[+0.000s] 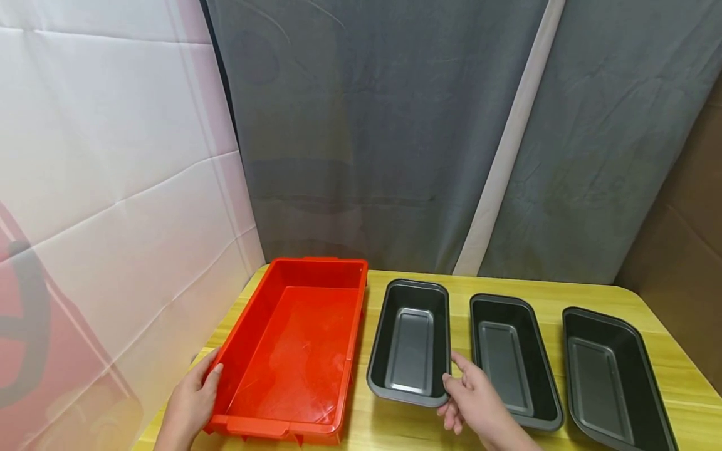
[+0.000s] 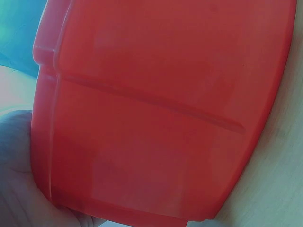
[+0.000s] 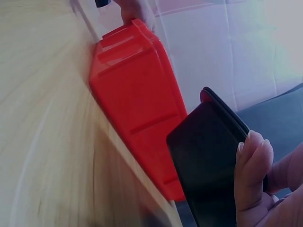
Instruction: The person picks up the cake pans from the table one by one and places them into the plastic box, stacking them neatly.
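Note:
My left hand (image 1: 190, 399) holds the rim of a red plastic tray (image 1: 301, 354) at its near left corner, thumb on top of the edge. Nothing lies in the tray. With my right hand (image 1: 478, 401) I pinch the near right corner of a dark grey loaf pan (image 1: 410, 351), thumb over the rim and fingers below it. In the right wrist view, the fingers press along the outer wall of this loaf pan (image 3: 203, 156), which overlaps the tray's side. The left wrist view is mostly filled by the tray's outer wall (image 2: 161, 118).
Two more dark loaf pans, a middle one (image 1: 510, 360) and an outer one (image 1: 612, 376), stand to the right on the wooden table (image 1: 459, 285). A grey curtain (image 1: 361, 138) hangs behind, a white fabric wall (image 1: 124, 125) at left and a brown panel (image 1: 688, 250) at right.

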A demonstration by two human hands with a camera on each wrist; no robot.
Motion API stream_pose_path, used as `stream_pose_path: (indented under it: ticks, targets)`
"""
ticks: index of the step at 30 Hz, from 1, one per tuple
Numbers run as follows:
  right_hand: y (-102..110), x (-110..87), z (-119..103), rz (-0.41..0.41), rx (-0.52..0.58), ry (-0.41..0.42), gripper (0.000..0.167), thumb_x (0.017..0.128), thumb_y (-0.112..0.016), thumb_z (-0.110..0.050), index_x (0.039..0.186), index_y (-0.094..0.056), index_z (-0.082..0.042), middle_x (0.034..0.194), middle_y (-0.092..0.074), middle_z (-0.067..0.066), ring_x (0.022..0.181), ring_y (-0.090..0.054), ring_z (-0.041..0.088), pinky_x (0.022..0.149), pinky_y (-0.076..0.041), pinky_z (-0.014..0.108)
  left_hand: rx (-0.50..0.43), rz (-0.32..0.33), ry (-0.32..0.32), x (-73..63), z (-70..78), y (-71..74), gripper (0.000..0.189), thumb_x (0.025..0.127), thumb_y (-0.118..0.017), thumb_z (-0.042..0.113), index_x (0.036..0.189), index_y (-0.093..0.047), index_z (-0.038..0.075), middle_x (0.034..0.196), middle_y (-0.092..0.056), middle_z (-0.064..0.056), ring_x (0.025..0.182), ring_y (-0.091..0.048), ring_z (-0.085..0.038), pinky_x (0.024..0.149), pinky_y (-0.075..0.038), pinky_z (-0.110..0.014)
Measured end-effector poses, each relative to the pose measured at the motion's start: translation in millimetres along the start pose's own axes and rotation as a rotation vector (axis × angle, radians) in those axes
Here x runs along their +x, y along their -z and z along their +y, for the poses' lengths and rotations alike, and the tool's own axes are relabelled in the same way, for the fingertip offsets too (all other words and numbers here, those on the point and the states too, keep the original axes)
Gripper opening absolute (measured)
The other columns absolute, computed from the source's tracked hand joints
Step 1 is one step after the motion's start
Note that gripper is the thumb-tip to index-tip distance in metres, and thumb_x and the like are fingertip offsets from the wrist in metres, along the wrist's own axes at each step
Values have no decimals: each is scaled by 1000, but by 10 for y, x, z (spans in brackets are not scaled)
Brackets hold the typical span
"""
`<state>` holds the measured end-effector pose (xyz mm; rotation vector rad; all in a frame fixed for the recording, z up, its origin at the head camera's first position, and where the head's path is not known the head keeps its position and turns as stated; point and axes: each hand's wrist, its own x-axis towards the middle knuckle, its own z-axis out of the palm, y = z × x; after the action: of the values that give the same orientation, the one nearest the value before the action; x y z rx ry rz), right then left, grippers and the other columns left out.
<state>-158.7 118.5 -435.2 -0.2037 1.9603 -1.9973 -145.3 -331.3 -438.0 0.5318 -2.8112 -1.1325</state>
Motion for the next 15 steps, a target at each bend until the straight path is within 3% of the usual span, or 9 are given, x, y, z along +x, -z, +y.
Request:
stream_pose_path:
  ticks: [8,15]
  targets:
    - [6,6,-46,-15,12,-11,61,102,-40,-5,149,-4,11,64,-63,12,42,-55,12,40,-45,22,3,1,-10,-21,7,6,56,105,-40,32,152,-28,2,141,-41,-32,110,-52,-42,95,-44,-56]
    - [-13,-15,-93,-19,11,0,63,102,-41,-5,149,-2,13,64,-63,13,42,-55,12,39,-45,22,10,0,-15,-25,3,7,57,106,-39,33,152,-28,2,142,-40,-32,111,-51,-43,95,-43,-58]
